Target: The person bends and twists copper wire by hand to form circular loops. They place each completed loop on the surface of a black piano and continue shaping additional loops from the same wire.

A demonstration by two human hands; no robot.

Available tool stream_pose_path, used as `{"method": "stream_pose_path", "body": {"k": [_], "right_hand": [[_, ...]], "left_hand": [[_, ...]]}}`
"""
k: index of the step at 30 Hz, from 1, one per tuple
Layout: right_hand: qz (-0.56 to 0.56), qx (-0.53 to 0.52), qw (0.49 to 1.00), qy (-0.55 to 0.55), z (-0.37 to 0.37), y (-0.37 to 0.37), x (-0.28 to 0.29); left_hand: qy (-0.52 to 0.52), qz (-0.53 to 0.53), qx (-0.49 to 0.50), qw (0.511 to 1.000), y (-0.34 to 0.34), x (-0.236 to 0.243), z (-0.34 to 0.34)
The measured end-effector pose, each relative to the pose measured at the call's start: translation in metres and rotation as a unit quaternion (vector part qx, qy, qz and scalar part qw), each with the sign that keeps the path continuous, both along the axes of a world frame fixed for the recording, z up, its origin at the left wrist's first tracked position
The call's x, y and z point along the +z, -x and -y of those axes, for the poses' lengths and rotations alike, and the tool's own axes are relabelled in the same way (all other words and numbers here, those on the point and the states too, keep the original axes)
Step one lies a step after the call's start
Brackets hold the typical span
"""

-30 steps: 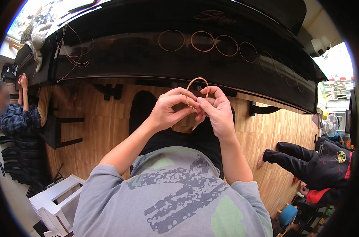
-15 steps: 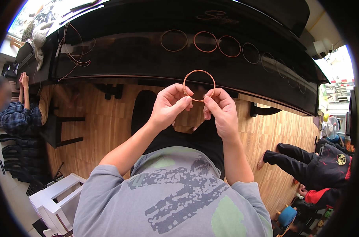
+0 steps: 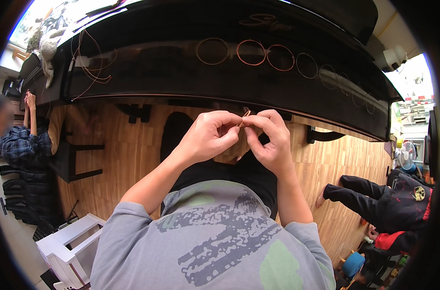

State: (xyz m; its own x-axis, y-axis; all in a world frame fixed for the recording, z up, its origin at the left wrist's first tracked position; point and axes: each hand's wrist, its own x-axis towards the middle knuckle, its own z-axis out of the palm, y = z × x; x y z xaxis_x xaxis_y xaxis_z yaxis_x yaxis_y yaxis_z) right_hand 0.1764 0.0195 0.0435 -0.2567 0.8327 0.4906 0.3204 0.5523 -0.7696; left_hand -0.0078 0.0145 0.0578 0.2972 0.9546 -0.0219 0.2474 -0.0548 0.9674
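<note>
Half a second ago a full wire ring stood up between the hands; now only a short copper-coloured stub of the wire (image 3: pixel 244 117) shows, pinched between the fingertips of the left hand (image 3: pixel 211 135) and right hand (image 3: pixel 270 137), both closed on it, so the coil seems gathered small. Thin, stiff round rings (image 3: pixel 251 52) lie in a row on the glossy black tabletop (image 3: pixel 152 67) beyond.

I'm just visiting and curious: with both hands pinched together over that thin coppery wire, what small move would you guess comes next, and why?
Probably setting it beside the wire rings on the black table. The left hand and right hand pinch the coppery wire at their fingertips.
</note>
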Motion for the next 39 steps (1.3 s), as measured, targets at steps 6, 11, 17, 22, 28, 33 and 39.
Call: {"method": "stream_pose_path", "body": {"k": [6,11,17,22,28,33,39], "right_hand": [[0.123,-0.022,0.979,-0.164,-0.003,-0.003,-0.003],[0.163,-0.021,0.967,-0.192,-0.006,0.001,0.007],[0.150,0.007,0.982,-0.112,-0.004,0.010,0.012],[-0.026,-0.011,0.995,0.096,0.001,0.024,0.006],[-0.179,-0.002,0.941,0.287,-0.006,0.040,0.014],[-0.281,0.029,0.896,0.343,-0.023,0.055,0.011],[-0.230,0.021,0.950,0.210,-0.053,0.080,0.001]], "left_hand": [[0.005,-0.008,-0.023,1.000,0.006,0.005,-0.002],[-0.033,-0.076,-0.037,0.996,0.010,0.015,-0.004],[-0.236,-0.195,0.009,0.952,0.016,0.015,-0.005],[-0.344,-0.229,0.069,0.908,0.013,0.010,-0.003],[-0.420,-0.234,0.124,0.868,0.014,0.007,-0.010],[-0.447,-0.227,0.151,0.852,0.025,0.002,-0.024],[-0.281,-0.072,0.182,0.940,0.058,-0.001,-0.048]]}}
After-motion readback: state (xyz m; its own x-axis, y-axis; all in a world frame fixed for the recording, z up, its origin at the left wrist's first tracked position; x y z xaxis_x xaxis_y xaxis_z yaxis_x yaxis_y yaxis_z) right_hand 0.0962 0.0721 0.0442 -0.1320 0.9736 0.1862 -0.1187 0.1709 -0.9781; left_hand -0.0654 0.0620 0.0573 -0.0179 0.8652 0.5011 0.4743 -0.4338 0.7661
